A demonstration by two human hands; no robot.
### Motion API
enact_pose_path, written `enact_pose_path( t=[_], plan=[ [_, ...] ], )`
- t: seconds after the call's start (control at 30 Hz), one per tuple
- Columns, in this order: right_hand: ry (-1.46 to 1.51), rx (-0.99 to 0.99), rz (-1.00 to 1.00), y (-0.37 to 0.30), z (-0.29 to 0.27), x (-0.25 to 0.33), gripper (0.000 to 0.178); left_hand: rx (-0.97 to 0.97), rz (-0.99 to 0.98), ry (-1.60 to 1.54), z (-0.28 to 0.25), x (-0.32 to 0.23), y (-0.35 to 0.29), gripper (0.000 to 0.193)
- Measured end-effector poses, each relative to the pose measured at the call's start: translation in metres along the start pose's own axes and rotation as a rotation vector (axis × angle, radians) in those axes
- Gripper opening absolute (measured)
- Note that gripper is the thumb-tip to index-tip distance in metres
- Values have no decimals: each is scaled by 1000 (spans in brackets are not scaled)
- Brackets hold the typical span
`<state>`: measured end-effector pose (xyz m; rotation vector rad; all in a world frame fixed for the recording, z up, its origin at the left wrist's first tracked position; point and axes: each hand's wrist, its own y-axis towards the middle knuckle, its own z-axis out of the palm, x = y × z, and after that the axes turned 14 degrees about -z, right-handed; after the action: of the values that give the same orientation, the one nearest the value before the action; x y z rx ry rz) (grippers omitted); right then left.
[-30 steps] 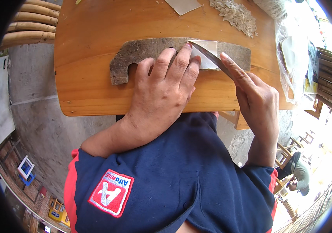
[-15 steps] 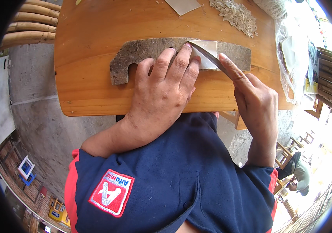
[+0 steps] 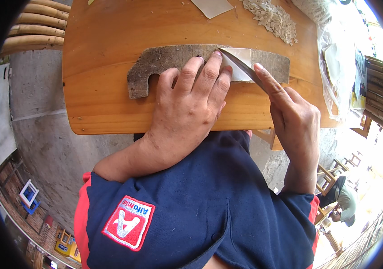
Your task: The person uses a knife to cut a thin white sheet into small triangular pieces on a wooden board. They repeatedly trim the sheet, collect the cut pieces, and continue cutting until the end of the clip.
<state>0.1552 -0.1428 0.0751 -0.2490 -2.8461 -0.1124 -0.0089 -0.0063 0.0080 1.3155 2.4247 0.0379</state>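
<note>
A pale, thin square sheet (image 3: 241,55), perhaps dough, lies on a worn wooden cutting board (image 3: 270,64) with a notched left end. Pressing down on the board and the sheet's left side, my left hand (image 3: 189,96) has its fingers apart and slightly bent. My right hand (image 3: 292,110) is closed around a knife (image 3: 245,68), with the index finger stretched along the back of the blade. The blade lies slantwise across the sheet, its tip beside my left fingertips. My palm hides the knife's handle.
The board rests on a wooden table (image 3: 106,58). Beyond it lie another pale sheet (image 3: 212,6) and a heap of small cut pieces (image 3: 272,20). A clear plastic bag (image 3: 330,85) is at the right. Farther right, a person (image 3: 346,199) bends near wooden stools.
Both hands, the knife and the sheet stay almost exactly where they were. Only a very slight shift of the whole picture shows.
</note>
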Motion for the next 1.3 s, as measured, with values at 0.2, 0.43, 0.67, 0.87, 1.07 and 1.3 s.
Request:
enact_pose_path(
  t=[0.2,0.43,0.67,0.87,1.07,1.3],
  plan=[
    [-41,26,-13,1,-2,0,68,-7,1,0,0,0,0,67],
    [-66,30,-49,3,-5,-3,65,-19,0,1,2,0,0,67],
    [-96,35,-82,6,-8,-1,64,-26,2,26,1,0,0,67],
    [-123,103,-72,10,-14,9,68,-4,41,102,-2,0,0,71],
    [-199,156,-76,11,-17,10,75,6,67,153,-4,-3,0,74],
    [-226,141,-90,8,-16,9,78,72,46,151,-11,-7,1,76]
  ],
)
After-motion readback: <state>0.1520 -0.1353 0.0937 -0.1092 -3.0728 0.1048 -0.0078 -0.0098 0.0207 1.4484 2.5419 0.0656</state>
